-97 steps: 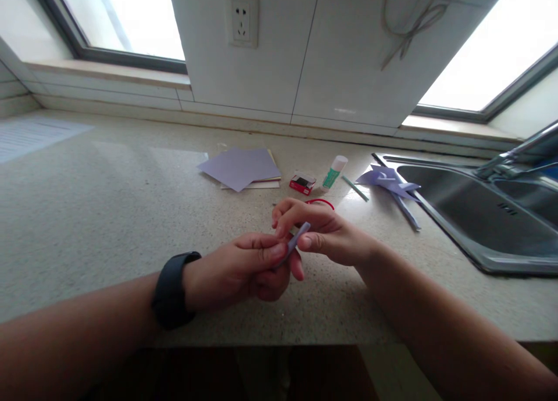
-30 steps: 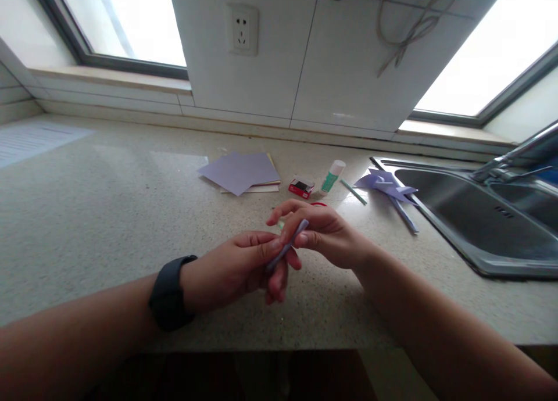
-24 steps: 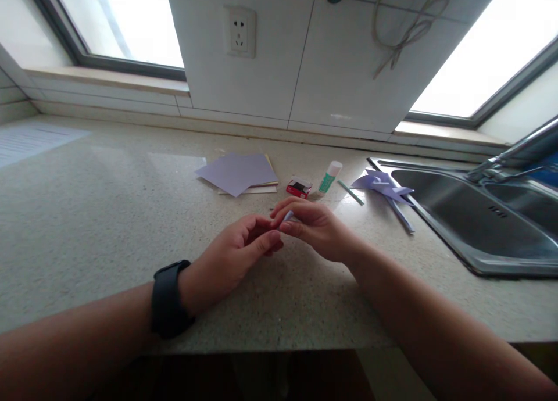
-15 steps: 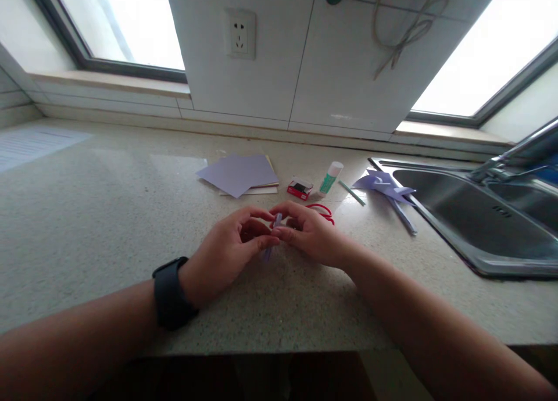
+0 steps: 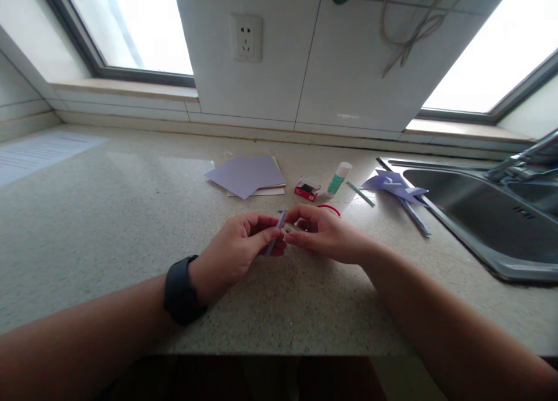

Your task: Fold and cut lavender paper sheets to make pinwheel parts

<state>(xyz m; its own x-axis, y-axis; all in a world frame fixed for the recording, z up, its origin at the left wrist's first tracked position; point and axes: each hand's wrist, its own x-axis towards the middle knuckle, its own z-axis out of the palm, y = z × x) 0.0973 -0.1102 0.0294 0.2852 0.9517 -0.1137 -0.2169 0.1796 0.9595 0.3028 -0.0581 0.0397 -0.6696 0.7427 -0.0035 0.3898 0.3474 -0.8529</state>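
My left hand [image 5: 244, 241] pinches a thin rolled strip of purple paper [image 5: 276, 236], which slants between its thumb and fingers. Close to its right, my right hand [image 5: 325, 232] has thumb and fingers curled together; a small pale spot shows between them, too small to name. Behind the right hand the red handle of scissors [image 5: 330, 208] is partly hidden. A small red and black box [image 5: 307, 189] lies just beyond, and a glue stick [image 5: 339, 179] with a white cap is to its right.
Purple sheets [image 5: 246, 174] lie stacked at the back. A green strip [image 5: 361, 193] is right of the glue. A purple paper pinwheel [image 5: 392, 186] on a stick rests against the sink [image 5: 462, 215]. A printed sheet [image 5: 47, 151] lies far left.
The right fingers have come off the purple strip and moved slightly right. More of the strip shows in the left hand. The whole view has shifted a little.
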